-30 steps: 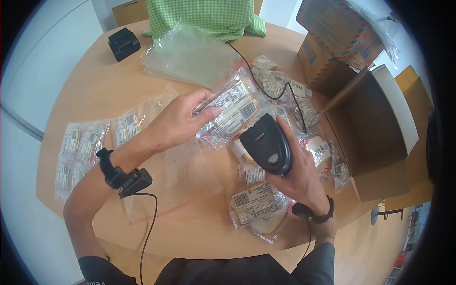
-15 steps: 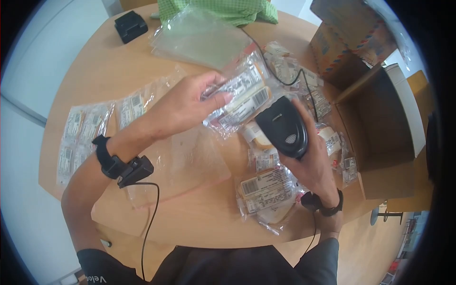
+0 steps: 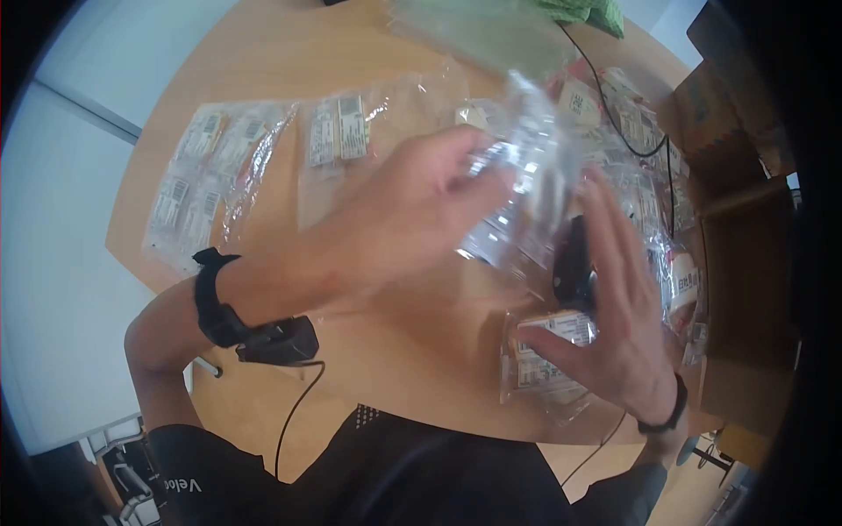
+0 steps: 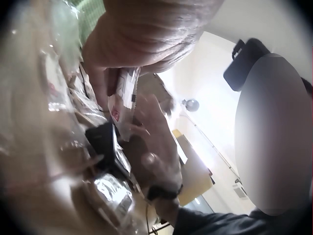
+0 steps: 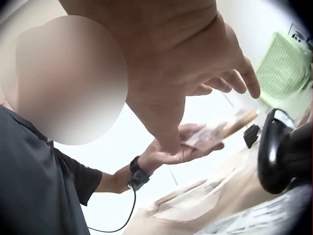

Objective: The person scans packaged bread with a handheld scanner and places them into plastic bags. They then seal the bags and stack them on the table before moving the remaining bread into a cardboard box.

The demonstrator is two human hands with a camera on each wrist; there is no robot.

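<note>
While the packet [image 3: 537, 188] is pinched by the left hand [image 3: 430, 188], between both hands, its long axis, blurred, is pointed roughly away from the body; nothing is gripped by the right hand [image 3: 621, 302], fingers extended, nearer the scanner [image 3: 572, 263].

Dark sleeves [image 3: 215, 458], black wrist straps [image 3: 208, 302]

Scanner [image 5: 274, 152] black; cloth [image 5: 288, 63] green-and-white, finely patterned; tabletop [image 3: 272, 48] light tan; shirt [image 3: 421, 473] black, lettering [image 3: 182, 485] white; box [image 3: 745, 390] brown.
</note>
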